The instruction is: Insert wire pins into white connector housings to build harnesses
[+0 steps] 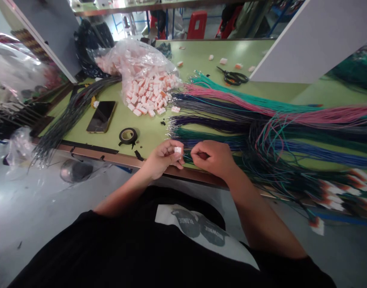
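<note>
Right now, your left hand (164, 159) has thumb and fingers clamped on a small white connector housing (178, 150), which shows between their tips above the near edge of the green worktable (152, 136). Your right hand (213, 158) is just beside it, fingers curled inward; a thin wire (187, 156) shows in the gap between your hands, though whether those fingertips pinch it cannot be told. Beyond your hands, terminal-tipped wire bundles (219, 123) stretch off to your right, the nearest passing behind your right hand. A clear plastic bag (141, 56) spills a heap of connector housings (150, 94); a black tape roll (133, 139) and a smartphone (102, 116) lie to your left, with black-handled scissors (236, 77) farther back. Your right fingertips are partly hidden, the wire's ends are indistinct, and the bundles are cut off at the right.
</note>
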A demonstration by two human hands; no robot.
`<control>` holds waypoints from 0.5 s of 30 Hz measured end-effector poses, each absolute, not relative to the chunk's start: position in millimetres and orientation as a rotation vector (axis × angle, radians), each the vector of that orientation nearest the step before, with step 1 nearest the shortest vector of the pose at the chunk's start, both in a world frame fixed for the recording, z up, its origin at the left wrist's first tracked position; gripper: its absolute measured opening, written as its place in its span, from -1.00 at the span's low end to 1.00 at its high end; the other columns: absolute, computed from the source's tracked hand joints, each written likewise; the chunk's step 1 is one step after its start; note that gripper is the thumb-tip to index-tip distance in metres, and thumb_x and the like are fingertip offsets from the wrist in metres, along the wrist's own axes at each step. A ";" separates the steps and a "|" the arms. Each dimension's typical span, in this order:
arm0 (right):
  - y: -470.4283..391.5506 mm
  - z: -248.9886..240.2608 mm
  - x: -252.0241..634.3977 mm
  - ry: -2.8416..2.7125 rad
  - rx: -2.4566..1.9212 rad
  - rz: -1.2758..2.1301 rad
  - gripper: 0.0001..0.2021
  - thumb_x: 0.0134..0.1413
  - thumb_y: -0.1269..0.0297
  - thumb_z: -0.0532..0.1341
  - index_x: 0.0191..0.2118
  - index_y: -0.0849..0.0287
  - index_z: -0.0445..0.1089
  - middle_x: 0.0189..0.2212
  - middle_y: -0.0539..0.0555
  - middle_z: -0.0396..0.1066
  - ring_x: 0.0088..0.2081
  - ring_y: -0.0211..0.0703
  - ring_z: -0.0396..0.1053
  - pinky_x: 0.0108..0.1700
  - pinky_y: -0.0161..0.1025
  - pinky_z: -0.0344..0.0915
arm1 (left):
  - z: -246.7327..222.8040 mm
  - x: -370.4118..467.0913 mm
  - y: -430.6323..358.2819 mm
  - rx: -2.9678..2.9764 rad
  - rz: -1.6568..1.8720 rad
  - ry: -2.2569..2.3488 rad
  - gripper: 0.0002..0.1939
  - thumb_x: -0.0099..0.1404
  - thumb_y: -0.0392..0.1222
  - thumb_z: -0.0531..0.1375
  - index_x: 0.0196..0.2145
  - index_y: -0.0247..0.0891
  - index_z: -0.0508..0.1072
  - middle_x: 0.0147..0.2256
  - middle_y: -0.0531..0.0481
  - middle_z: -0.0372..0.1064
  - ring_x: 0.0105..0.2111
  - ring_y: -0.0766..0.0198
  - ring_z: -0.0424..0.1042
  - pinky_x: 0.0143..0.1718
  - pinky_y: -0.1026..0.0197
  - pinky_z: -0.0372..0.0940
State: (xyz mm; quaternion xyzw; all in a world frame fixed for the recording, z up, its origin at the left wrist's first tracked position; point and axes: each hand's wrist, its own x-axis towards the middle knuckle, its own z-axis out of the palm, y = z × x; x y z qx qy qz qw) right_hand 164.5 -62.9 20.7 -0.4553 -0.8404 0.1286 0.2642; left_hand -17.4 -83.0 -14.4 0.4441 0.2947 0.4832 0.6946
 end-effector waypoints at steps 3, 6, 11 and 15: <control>-63.2 19.3 164.4 -2.297 -1.172 0.306 -0.87 -0.14 0.37 0.10 -0.60 0.13 0.30 -0.64 -0.04 0.32 -0.54 -0.29 0.19 -0.45 -0.33 0.02 | -15.0 -17.1 -83.5 0.972 1.086 0.681 -0.66 0.09 -0.14 0.33 -0.23 -0.29 0.33 -0.49 0.11 0.36 -0.50 0.41 0.44 -0.46 0.34 0.40; -63.1 16.8 164.6 -2.324 -1.101 0.284 -0.86 -0.11 0.39 0.08 -0.60 0.13 0.28 -0.65 -0.04 0.31 -0.52 -0.28 0.20 -0.44 -0.32 0.01 | -15.7 -16.8 -83.6 0.960 1.096 0.691 -0.64 0.08 -0.12 0.34 -0.23 -0.30 0.32 -0.49 0.11 0.37 -0.51 0.40 0.44 -0.47 0.33 0.40; -60.3 11.0 164.9 -2.346 -1.019 0.262 -0.85 -0.08 0.39 0.07 -0.59 0.14 0.29 -0.64 -0.04 0.31 -0.50 -0.28 0.21 -0.44 -0.32 0.00 | -15.0 -14.8 -84.1 0.962 1.097 0.710 -0.60 0.04 -0.11 0.36 -0.24 -0.31 0.32 -0.52 0.13 0.36 -0.53 0.39 0.44 -0.49 0.33 0.39; -58.7 5.0 162.5 -2.397 -1.041 0.304 -0.86 -0.08 0.36 0.10 -0.57 0.14 0.34 -0.62 -0.03 0.31 -0.50 -0.29 0.20 -0.44 -0.32 -0.01 | -11.8 -12.0 -85.9 0.985 1.064 0.775 -0.61 0.01 -0.13 0.38 -0.28 -0.31 0.31 -0.55 0.13 0.38 -0.57 0.40 0.43 -0.51 0.34 0.37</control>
